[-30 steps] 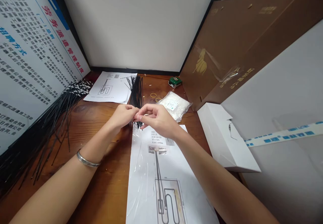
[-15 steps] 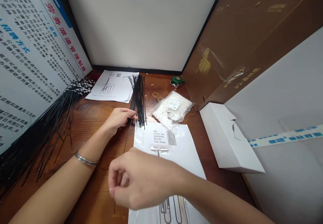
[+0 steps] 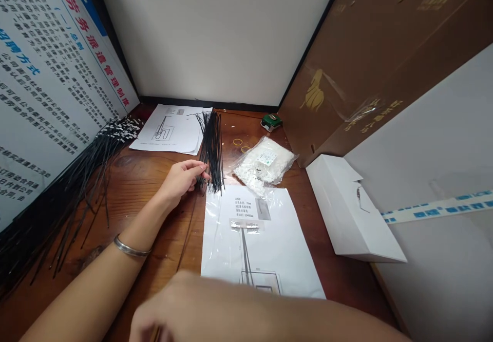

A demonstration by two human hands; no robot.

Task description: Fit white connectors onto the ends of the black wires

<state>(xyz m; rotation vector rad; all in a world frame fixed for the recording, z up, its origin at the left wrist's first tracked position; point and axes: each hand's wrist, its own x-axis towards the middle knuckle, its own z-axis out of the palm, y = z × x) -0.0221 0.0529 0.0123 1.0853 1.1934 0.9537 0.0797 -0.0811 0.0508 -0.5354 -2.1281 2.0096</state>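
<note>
My left hand (image 3: 188,178) is closed in a pinch at the lower left edge of a bundle of thin black wires (image 3: 211,149). Its fingertips press on the black wires there; how many they hold is hidden. At the bottom edge my right hand (image 3: 181,306) is blurred, with its fingers curled and partly cut off by the frame. What those fingers hold, if anything, does not show. Below the bundle lies a printed drawing sheet (image 3: 265,249) in a clear sleeve, its lower part covered by my right forearm.
A bag of small white pieces (image 3: 265,163) lies right of the bundle, with a green tape measure (image 3: 271,122) behind it. Printed papers (image 3: 165,129) and a big pile of white-tipped black wires (image 3: 103,152) are left. A white box (image 3: 350,208) and brown box (image 3: 339,64) border the right.
My right hand has moved down and left toward the bottom edge, uncovering more of the drawing sheet. My left hand has stayed at the bundle.
</note>
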